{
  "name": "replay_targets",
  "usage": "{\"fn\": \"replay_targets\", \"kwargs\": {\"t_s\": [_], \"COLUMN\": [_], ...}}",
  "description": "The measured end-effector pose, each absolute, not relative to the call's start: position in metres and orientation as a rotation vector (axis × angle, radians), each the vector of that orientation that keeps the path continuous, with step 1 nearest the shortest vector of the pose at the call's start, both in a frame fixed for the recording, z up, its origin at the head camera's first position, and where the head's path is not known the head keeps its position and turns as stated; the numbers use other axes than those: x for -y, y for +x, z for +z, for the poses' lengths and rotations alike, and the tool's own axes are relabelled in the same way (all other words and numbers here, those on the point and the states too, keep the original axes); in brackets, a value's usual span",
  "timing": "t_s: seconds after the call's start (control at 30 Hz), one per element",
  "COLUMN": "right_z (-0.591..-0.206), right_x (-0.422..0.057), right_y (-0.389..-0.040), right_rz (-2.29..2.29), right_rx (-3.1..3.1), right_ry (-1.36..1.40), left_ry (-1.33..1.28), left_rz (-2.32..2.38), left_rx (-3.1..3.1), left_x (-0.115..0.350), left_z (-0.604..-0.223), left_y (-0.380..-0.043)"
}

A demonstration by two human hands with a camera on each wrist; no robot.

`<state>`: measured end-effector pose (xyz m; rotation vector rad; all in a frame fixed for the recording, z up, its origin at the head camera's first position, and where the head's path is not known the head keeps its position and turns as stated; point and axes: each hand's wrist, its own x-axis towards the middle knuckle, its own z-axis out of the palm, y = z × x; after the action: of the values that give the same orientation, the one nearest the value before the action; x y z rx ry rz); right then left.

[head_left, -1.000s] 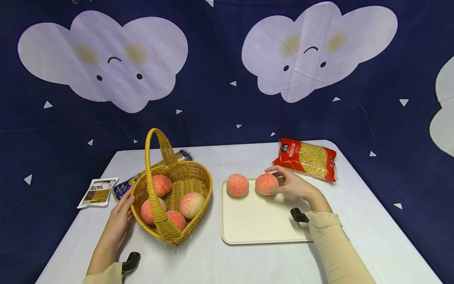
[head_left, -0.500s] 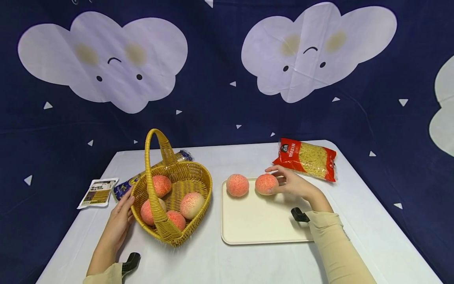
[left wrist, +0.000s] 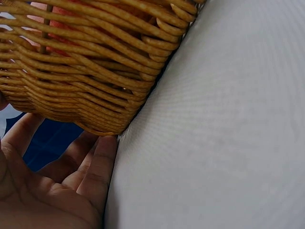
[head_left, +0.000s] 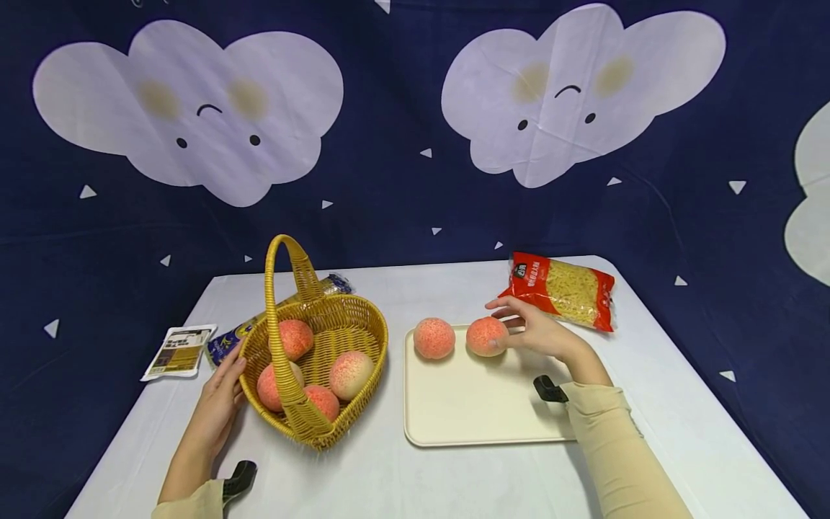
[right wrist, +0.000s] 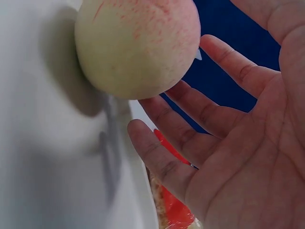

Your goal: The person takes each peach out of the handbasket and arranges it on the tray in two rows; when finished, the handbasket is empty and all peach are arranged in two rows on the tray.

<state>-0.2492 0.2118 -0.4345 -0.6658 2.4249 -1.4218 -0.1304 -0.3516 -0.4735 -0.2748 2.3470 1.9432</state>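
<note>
My left hand rests its fingers against the left side of the golden wicker basket. In the left wrist view the fingertips touch the weave low down, close over the white cloth. Inside the basket lie several pink-speckled peaches, partly behind the tall handle. On the cream tray, at its far edge, sit two more peaches, a left one and a right one. My right hand stands at the right peach, fingers loosely spread and fingertips right at its surface.
A red and yellow bag of pasta lies behind the tray, near the right hand. Left of the basket is a small flat white packet. A long blue packet lies partly hidden behind the basket. White cloth covers the table.
My right hand has shifted slightly right and its fingers have loosened a little from the right peach. The left hand, basket and tray have stayed in place.
</note>
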Motion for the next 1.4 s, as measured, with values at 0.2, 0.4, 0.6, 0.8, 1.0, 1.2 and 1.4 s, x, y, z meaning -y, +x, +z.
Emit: {"fn": "replay_targets", "kwargs": {"t_s": [0.2,0.4,0.6,0.8,1.0,1.2,1.4], "right_z": [-0.426,-0.416,-0.413,-0.411,-0.4,-0.383,-0.361], "right_x": [-0.209,-0.206,-0.206,-0.206,-0.2,-0.18,-0.148], "right_y": [-0.249,-0.249,-0.249,-0.249,-0.25,-0.252,-0.252], "right_rz": [-1.413,-1.359,-1.342,-1.344,-1.308,-1.29,-1.266], "right_rx": [-2.432,-2.48,-2.488,-2.492,-2.519,-2.509,-2.452], "right_ry": [-0.658,-0.679,-0.672,-0.665,-0.697,-0.782,-0.84], "left_ry": [-0.269,-0.271,-0.27,-0.277,-0.286,-0.287,-0.272], "left_rz": [1.943,1.948,1.956,1.942,1.938,1.945,1.949], "left_rx": [-2.347,-2.341,-2.337,-2.347,-2.338,-2.336,-2.329], "left_x": [0.351,0.351,0.351,0.351,0.351,0.351,0.352], "left_z": [-0.473,-0.473,-0.472,-0.472,-0.472,-0.471,-0.472], "left_y": [-0.13,-0.13,-0.131,-0.13,-0.131,-0.132,-0.132]}}
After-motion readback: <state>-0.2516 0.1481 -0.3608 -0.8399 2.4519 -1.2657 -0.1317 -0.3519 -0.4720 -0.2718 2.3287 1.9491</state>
